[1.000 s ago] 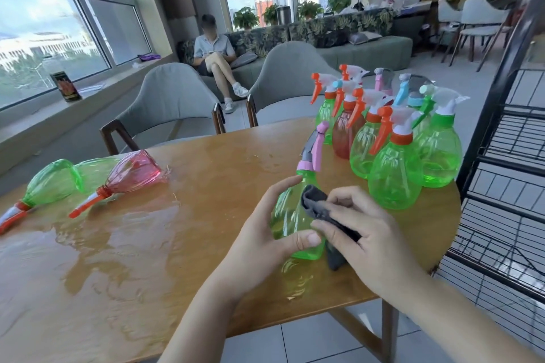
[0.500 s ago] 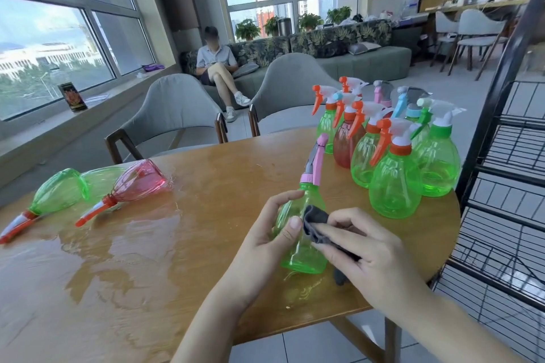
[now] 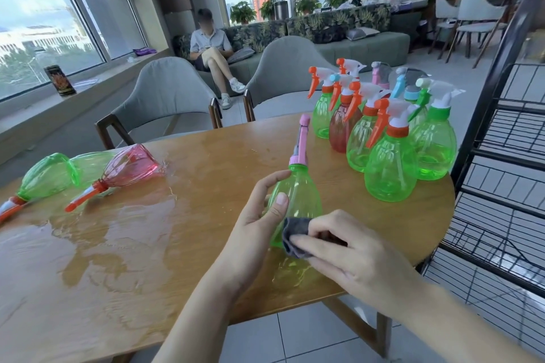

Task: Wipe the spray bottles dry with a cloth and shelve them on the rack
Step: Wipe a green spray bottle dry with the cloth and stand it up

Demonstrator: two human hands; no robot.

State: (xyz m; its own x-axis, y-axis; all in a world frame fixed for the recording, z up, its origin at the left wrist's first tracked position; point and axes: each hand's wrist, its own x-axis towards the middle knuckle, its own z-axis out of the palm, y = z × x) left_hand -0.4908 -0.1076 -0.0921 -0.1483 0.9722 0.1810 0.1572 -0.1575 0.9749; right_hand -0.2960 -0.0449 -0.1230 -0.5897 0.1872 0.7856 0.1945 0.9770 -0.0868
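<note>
**Spray bottles on wet table: one bottle held and wiped**

No brand, label or legible writing is seen on any bottle. A dark can (image 3: 60,80) with an orange printed design is set on the window sill; its lettering cannot be read.

Item held: one green bottle (image 3: 298,197) with a pink spray head, gripped round its body by the left hand (image 3: 259,224), thumb laid on the front. It appears empty. A grey cloth (image 3: 293,240) is pressed against its lower side by the curled fingers of the right hand (image 3: 351,256).

Grouped upright at the table's far right, near the black wire rack (image 3: 507,156): a cluster of bottles (image 3: 389,138), mostly green, one reddish, with orange, blue, pink and green triggers. A little liquid is seen in the bottom of several.

Laid on their sides at the left: two green bottles (image 3: 50,175) and one pink bottle (image 3: 129,165), in a pool of water on the wooden table (image 3: 206,162).
</note>
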